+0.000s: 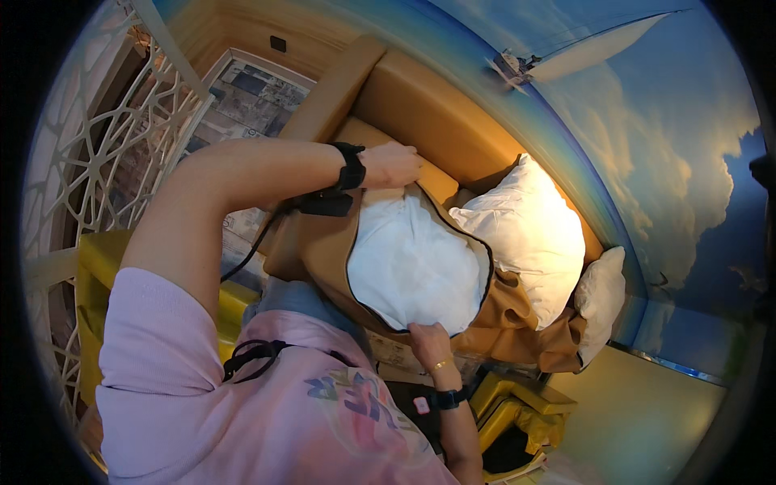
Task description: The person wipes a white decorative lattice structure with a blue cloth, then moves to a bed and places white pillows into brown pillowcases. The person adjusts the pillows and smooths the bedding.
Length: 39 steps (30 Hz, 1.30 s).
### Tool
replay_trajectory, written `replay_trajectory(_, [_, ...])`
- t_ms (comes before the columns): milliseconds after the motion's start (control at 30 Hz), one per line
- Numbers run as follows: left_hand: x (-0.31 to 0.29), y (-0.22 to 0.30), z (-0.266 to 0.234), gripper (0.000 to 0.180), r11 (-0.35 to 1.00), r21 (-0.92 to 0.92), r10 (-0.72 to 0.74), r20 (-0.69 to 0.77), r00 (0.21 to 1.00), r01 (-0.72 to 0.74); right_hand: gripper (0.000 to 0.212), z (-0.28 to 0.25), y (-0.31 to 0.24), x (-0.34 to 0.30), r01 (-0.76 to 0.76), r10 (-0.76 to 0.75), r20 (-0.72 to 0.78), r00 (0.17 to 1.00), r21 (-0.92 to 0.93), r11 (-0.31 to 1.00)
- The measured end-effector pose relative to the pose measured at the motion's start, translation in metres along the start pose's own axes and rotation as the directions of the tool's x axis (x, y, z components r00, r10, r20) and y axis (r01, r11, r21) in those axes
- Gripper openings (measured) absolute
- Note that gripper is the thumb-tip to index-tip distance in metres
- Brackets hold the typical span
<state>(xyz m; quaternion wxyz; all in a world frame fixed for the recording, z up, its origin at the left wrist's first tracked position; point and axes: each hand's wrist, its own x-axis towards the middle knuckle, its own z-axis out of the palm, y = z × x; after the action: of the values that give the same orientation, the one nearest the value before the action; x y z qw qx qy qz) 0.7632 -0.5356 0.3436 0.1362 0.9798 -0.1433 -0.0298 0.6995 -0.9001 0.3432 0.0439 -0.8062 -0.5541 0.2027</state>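
Observation:
A tan leather-like cushion cover (327, 250) lies in front of me with its dark zipper edge spread wide. Inside it, a white cushion insert (416, 267) shows through the opening, its fabric creased toward the far end. At that far end my left hand (392, 166) is closed on the cover's edge, its fingertips partly hidden. My right hand (430, 343) pinches the near rim of the opening, thumb and fingers against the zipper edge. Both wrists carry black straps, and a dark cable hangs from the left one.
The tan sofa (440, 101) stands along a painted wall. A large white pillow (541, 250), a smaller one (600, 299) and a crumpled tan cover (509, 303) lie to the right. Yellow seating (493, 404) is at the lower right; a white lattice screen (97, 162) stands left.

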Motion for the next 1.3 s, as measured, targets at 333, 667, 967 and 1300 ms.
replay_trajectory(333, [0.004, 0.025, -0.014, 0.019, 0.993, -0.116, -0.032, 0.0, 0.999, 0.031, 0.004, -0.044, 0.018, -0.03, -0.044, 0.045, 0.001, 0.999, -0.104, 0.994])
replay_trajectory(667, [-0.09, 0.006, 0.028, 0.032, 0.752, -0.631, -0.312, -0.086, 0.946, 0.19, 0.022, -0.037, 0.003, 0.013, -0.089, 0.115, -0.059, 0.992, 0.329, 0.94])
replay_trajectory(967, [-0.133, 0.002, 0.052, 0.041, 0.852, -0.523, -0.171, -0.239, 0.956, 0.022, 0.026, -0.027, -0.048, 0.165, -0.074, 0.388, 0.083, 0.918, 0.996, -0.04])
replay_trajectory(1300, [-0.123, -0.003, 0.068, 0.015, 0.806, -0.591, -0.198, -0.312, 0.929, -0.027, 0.03, 0.037, -0.04, 0.203, -0.146, 0.393, 0.27, 0.879, 0.937, -0.316])
